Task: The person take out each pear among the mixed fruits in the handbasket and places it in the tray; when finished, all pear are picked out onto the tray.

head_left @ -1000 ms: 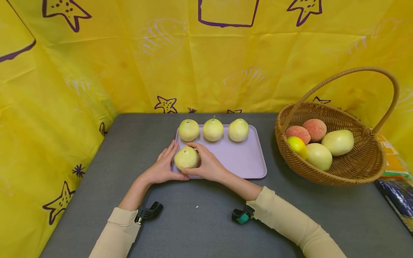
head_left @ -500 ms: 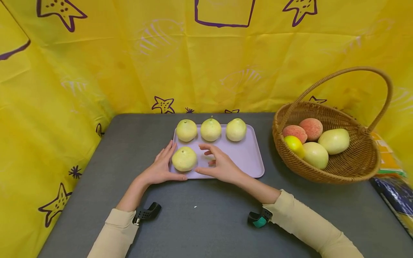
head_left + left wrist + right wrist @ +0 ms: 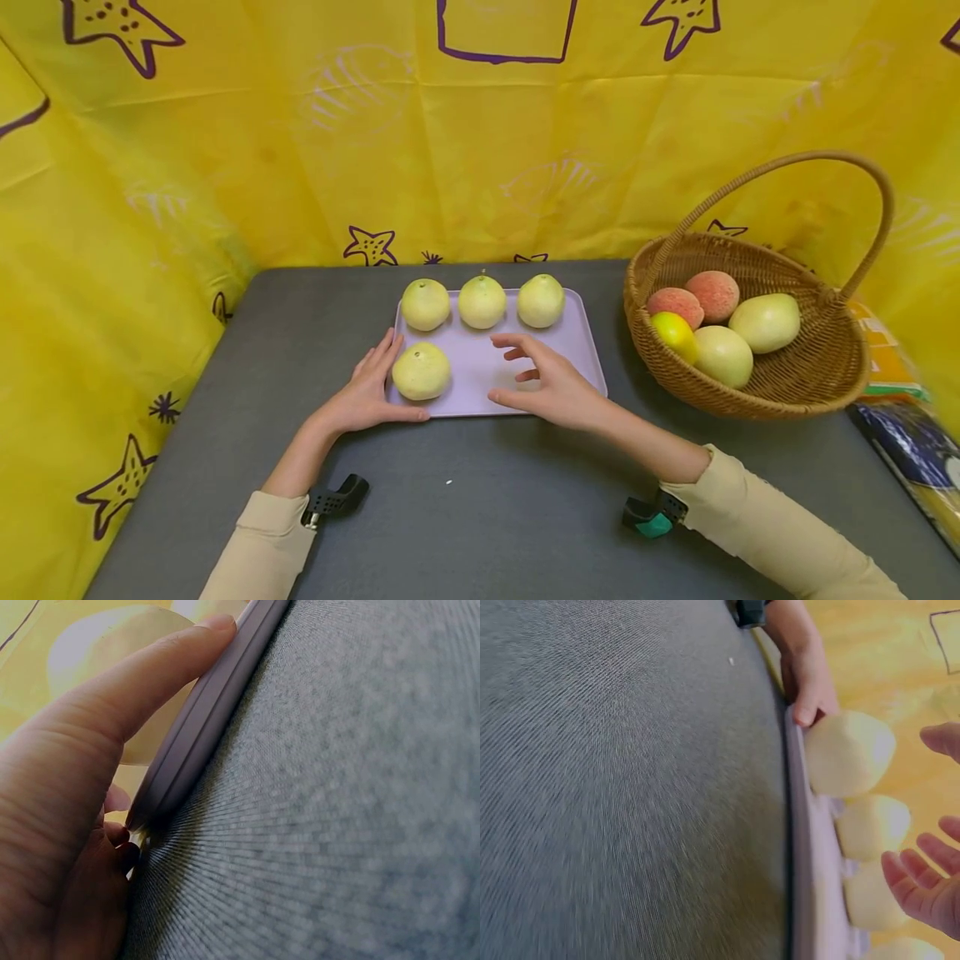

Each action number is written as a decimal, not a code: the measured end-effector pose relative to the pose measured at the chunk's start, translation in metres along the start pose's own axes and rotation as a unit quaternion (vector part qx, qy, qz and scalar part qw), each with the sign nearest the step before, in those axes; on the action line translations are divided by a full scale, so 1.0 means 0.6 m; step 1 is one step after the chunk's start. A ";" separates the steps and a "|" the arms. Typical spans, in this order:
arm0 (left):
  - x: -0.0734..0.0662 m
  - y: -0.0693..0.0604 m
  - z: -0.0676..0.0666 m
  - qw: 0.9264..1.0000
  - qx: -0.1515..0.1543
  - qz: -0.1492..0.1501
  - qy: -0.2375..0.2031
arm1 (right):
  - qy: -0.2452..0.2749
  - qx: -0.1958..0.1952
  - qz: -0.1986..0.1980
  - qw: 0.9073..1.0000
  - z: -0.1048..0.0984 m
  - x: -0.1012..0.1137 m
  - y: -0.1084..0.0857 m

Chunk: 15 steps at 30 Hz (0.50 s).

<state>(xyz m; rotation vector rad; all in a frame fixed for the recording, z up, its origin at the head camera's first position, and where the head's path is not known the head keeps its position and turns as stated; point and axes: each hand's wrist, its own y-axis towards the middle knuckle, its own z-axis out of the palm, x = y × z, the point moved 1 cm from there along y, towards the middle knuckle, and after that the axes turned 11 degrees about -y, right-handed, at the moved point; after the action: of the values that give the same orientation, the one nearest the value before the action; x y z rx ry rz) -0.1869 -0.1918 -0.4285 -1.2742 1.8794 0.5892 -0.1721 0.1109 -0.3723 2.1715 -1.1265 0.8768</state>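
While only the head view shows the basket [image 3: 817, 367], both hands [image 3: 365, 402] [image 3: 558, 387], fingers [image 3: 519, 342] apart, flank one fruit [image 3: 422, 372].

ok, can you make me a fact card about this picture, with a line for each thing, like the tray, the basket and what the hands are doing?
Tray: lilac, on a dark grey table
Pale round fruits: four on the tray; three in a row along the far side, one at the near left
Left hand: touching the tray at its near left corner
Right hand: above the tray, holding nothing
Basket: wicker, tall handle, right of the tray
Inside it: two reddish fruits, one bright yellow fruit, two pale fruits
Background: yellow cloth with starfish drawings
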 end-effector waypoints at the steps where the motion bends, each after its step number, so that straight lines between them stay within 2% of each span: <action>1: 0.000 0.000 0.000 1.000 0.000 0.000 0.000 | 0.000 0.000 0.000 1.000 -0.006 0.000 -0.003; 9: 0.001 -0.002 -0.001 1.000 -0.001 0.002 -0.003 | -0.021 0.007 0.005 1.000 -0.054 0.005 -0.028; 15: 0.002 0.000 0.000 1.000 0.001 0.002 -0.006 | -0.055 -0.009 -0.014 0.998 -0.086 0.009 -0.046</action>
<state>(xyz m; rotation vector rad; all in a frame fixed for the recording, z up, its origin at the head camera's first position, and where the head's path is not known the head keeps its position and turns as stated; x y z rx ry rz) -0.1874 -0.1925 -0.4294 -1.2620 1.8738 0.5949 -0.1617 0.1585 -0.3397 2.2379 -1.1495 0.7399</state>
